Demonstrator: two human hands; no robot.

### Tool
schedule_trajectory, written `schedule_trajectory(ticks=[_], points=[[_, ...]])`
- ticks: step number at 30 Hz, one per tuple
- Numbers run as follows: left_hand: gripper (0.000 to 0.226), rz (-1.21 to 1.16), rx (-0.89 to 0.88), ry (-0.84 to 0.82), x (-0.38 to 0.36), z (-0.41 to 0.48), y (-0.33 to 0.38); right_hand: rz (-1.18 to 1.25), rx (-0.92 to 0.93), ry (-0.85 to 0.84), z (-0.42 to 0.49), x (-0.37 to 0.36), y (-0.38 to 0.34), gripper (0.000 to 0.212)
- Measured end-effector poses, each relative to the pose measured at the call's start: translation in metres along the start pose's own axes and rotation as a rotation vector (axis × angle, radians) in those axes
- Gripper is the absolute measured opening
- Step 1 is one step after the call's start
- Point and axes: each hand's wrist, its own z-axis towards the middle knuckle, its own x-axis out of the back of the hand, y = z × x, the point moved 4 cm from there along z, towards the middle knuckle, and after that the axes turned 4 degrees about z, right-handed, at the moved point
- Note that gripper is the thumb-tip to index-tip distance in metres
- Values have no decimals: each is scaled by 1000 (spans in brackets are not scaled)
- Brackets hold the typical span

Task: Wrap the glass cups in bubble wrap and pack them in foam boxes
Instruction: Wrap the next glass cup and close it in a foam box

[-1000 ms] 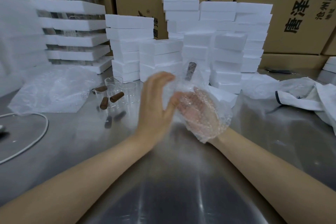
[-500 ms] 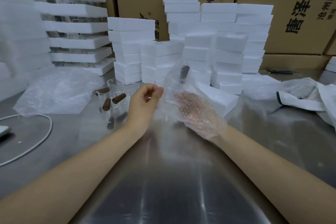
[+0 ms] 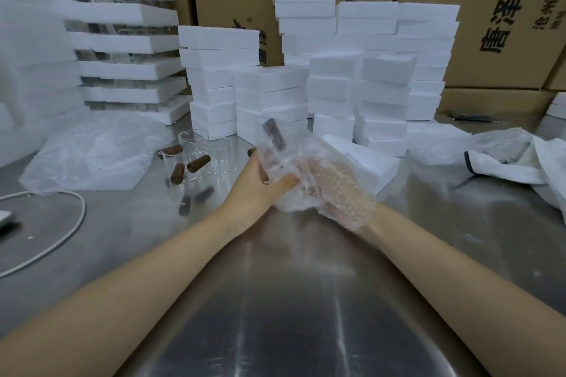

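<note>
Mostly veiled — right hand (image 3: 332, 185) under bubble wrap (image 3: 292, 203), grip unreadable; left hand (image 3: 258, 182) grip pinches wrap.

Wide-open lane down the near side of the shiny steel tabletop (image 3: 291, 300). Ahead, stacked white foam boxes (image 3: 361, 86) wall it off. Clear glass cups with brown handles (image 3: 196, 156) crowd the left (thin white cable (image 3: 61, 232) loops nearer), crumpled white cloth (image 3: 520, 162) blocks the right.

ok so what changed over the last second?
Left hand went from flat against the bubble wrap to pinching its edge, and now grips the wrapped cup from the left. Right hand stayed under the wrap; loose cups and foam boxes unmoved.
</note>
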Motion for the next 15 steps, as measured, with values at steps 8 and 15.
schedule_trajectory(ticks=[8,15], points=[[13,-617,63,98,8,8,6,171,397,-206,-18,1,-33,36],[36,-286,135,26,5,4,2,-11,475,-131,-18,-5,-16,14]])
